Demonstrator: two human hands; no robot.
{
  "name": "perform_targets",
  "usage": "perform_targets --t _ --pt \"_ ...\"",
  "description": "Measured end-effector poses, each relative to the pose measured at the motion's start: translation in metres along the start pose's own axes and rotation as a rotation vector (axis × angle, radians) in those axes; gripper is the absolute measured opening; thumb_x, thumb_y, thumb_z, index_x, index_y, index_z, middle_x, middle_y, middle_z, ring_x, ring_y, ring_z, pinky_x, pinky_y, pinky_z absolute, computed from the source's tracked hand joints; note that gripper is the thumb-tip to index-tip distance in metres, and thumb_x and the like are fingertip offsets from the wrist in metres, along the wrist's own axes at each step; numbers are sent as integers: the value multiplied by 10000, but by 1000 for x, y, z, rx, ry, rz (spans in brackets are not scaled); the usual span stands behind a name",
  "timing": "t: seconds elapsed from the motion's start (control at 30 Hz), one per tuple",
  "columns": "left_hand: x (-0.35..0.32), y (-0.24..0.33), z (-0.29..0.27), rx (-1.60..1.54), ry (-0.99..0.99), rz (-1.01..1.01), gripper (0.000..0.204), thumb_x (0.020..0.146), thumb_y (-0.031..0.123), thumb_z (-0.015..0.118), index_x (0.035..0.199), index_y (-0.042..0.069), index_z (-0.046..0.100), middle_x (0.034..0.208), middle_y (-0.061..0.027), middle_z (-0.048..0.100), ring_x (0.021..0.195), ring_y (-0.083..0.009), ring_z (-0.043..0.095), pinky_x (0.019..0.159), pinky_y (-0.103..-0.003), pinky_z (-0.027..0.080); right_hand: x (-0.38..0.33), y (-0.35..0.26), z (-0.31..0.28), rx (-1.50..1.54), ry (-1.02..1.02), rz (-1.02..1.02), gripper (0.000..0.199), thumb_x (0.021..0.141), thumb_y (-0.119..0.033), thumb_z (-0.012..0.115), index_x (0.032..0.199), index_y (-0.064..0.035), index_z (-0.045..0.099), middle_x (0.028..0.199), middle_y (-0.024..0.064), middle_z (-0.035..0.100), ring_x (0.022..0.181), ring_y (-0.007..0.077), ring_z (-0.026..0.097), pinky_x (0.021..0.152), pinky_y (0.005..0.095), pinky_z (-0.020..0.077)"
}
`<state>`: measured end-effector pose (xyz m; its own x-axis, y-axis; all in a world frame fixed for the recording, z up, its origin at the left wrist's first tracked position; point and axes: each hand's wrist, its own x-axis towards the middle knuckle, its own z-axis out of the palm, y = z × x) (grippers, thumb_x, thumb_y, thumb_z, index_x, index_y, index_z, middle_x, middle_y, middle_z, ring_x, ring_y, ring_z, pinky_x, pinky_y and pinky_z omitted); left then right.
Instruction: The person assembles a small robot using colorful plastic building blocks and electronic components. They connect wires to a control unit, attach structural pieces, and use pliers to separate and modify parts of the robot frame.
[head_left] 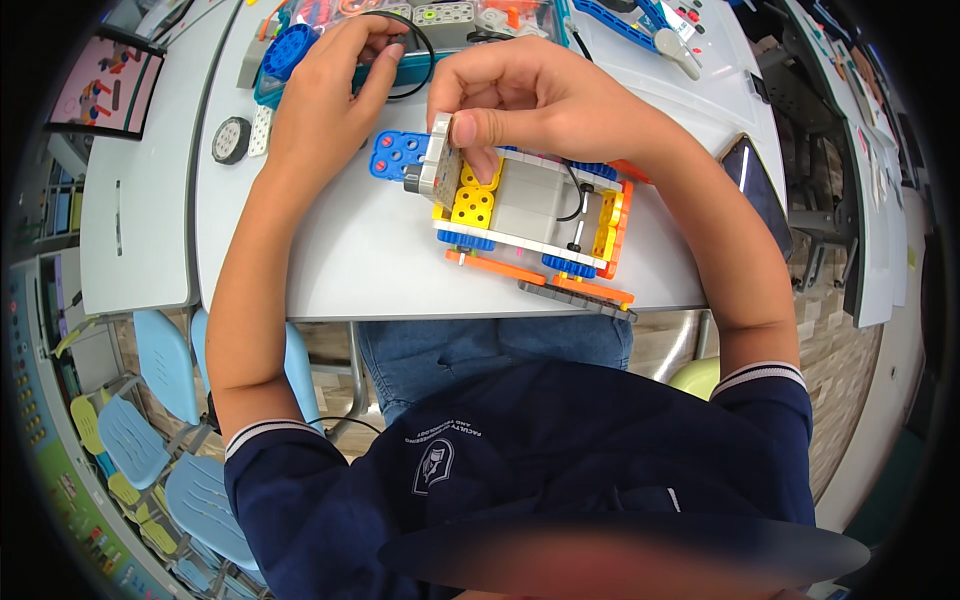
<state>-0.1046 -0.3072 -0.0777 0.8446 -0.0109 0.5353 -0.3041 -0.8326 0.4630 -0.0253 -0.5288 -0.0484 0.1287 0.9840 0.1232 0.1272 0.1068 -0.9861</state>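
White table (340,265) carries a multicoloured brick-built model (530,205)

Blue plastic chairs (130,440) stand to the left. Near the table's near edge, right of centre, sits the model: white, grey, yellow, blue and orange plastic. At its left end, the right hand (520,95) grips an upright, flat grey-white plastic block (436,165) beside a blue perforated plate (405,150). Farther left, the left hand (345,75) has curled fingers by a looped black cable (433,60), before a teal-rimmed parts tray (563,28); whether it holds anything, I cannot tell. One black-tyred wheel (231,140) lies left.
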Motion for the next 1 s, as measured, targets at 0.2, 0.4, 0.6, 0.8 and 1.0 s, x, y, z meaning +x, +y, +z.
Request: perform_targets --t 0.2,0.4,0.6,0.8,1.0 --pt "0 -1 0 19 1 13 219 968 155 677 1157 45 675 1019 -101 712 914 -219 684 824 -348 545 0 -1 0 -5 8 0 166 1036 -164 629 1061 0 631 817 32 660 741 95 656 723 265 509" --pt "1 -1 -1 28 -27 32 233 965 176 693 1160 49 680 1013 -89 713 922 -219 686 817 -344 549 0 0 0 -8 6 -9 161 1038 -160 625 1069 -2 628 805 29 660 739 93 658 712 261 505" --pt "0 0 -1 18 -17 32 195 966 171 696 1116 47 701 1006 -84 724 914 -215 699 807 -338 556 0 -1 1 -13 9 -14 158 1040 -159 620 1074 -5 628 806 28 661 737 92 660 703 258 500" --pt "2 4 -9 -8 69 137 170 959 167 717 1074 44 733 1030 -72 745 880 -181 703 800 -307 556 0 -1 0 -14 0 -1 158 1038 -159 624 1077 -6 628 812 25 656 741 91 655 710 260 504" --pt "-4 16 -19 -457 -9 181 210 977 185 686 1054 -10 699 974 -106 723 862 -178 677 797 -304 538 0 0 1 32 14 12 144 1030 -147 634 1071 -10 630 832 21 652 749 93 654 749 267 526"
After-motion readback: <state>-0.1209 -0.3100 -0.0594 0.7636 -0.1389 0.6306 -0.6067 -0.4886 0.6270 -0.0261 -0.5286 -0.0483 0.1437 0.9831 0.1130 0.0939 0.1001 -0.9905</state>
